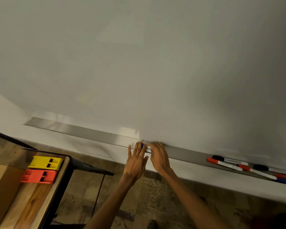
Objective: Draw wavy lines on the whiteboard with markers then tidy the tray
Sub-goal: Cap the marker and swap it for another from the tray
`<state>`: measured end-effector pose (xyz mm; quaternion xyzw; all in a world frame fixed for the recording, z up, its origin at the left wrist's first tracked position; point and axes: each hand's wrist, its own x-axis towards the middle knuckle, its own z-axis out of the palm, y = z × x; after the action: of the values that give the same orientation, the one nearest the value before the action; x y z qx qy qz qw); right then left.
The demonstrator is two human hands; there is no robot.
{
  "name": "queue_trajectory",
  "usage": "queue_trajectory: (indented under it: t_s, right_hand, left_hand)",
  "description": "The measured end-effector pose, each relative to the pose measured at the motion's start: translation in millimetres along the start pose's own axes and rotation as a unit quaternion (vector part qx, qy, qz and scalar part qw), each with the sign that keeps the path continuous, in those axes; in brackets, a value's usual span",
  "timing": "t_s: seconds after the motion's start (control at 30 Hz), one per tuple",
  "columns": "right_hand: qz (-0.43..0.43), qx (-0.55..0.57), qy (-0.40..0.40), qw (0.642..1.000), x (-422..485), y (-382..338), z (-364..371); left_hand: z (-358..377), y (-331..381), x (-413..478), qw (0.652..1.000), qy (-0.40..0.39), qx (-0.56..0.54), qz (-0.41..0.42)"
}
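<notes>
The whiteboard [155,63] filled the upper view, a dull grey-white surface with soft patches of reflected light. Along its lower edge ran a long metal tray [82,132], sloping down to the right in the wide lens. Below the tray lay a pale band of wall [205,177], and below that a mottled brown and grey carpet floor [155,204].

Both hands met at the middle of the tray. The left hand [136,160] lay with its fingers straight and spread, the tips over the blue cap of a blue marker [146,148] that rested in the tray. The right hand [158,157] sat just beside it with its fingers bent down over the marker's white barrel; the blur hid whether they gripped it or only touched it. The two hands were near each other but not touching.

Toward the right end of the tray, well apart from the hands, lay a loose group of markers [238,164] with black, red and blue caps, some overlapping.

At lower left stood a wooden bench [33,204] with a dark edge. On it a yellow block [45,162] and a red block [39,176] lay side by side, the yellow one nearer the wall. A thin black cable [99,192] hung down to the floor beside the bench.
</notes>
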<state>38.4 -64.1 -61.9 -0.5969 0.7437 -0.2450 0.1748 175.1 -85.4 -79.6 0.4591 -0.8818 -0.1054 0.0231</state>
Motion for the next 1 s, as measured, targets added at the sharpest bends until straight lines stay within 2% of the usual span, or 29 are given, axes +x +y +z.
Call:
queue_trajectory:
  t_s: [0.23, 0.33, 0.47, 0.6, 0.77, 0.9, 1.0]
  right_hand:
    - [0.007, 0.025, 0.037, 0.999, -7.3, 5.3, 17.0]
    - [0.026, 0.041, 0.024, 0.999, -10.6, 8.6, 19.6]
    - [-0.004, 0.026, 0.055, 0.998, -11.6, 14.1, 18.5]
    - [-0.042, -0.015, 0.092, 0.995, -13.3, 21.8, 12.1]
    - [-0.045, 0.001, 0.111, 0.993, -20.3, 25.9, -6.9]
    - [-0.023, 0.008, 0.172, 0.985, -37.1, 45.5, -31.4]
    - [0.007, -0.023, 0.247, 0.969, -50.0, 63.1, -60.9]
  left_hand:
    - [9.0, -1.0, -2.6, 0.999, 0.003, 0.021, -0.04]
    - [11.5, 3.0, -3.4, 0.998, 0.013, 0.024, -0.05]
    - [16.0, 4.4, -7.4, 0.997, 0.024, 0.023, -0.065]
    - [12.6, 1.9, -10.8, 0.998, 0.025, 0.026, -0.051]
    - [9.3, 4.7, -7.0, 0.994, 0.099, 0.044, -0.007]
    - [-17.9, 35.4, -9.8, 0.988, 0.143, -0.038, 0.031]
    - [-45.7, 69.3, -6.8, 0.983, 0.148, -0.098, 0.046]
